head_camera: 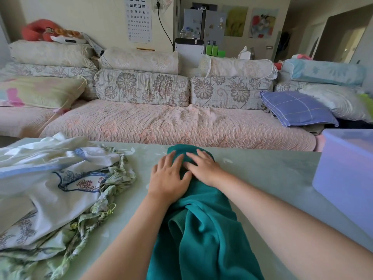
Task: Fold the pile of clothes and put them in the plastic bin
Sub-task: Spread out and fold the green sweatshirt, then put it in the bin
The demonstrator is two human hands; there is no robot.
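Observation:
A teal garment (201, 225) lies lengthwise down the middle of the pale green table (262, 174), its near end bunched and hanging toward me. My left hand (169, 176) and my right hand (203, 168) lie flat on its far end, fingers straight, side by side and almost touching. A pile of clothes (54, 188) in white and floral prints is heaped on the left of the table. The pale blue plastic bin (347, 178) stands at the table's right edge.
Beyond the table's far edge runs a long sofa (171, 122) with a pink quilted seat, floral cushions and several pillows. A blue checked pillow (296, 108) lies at its right end, behind the bin.

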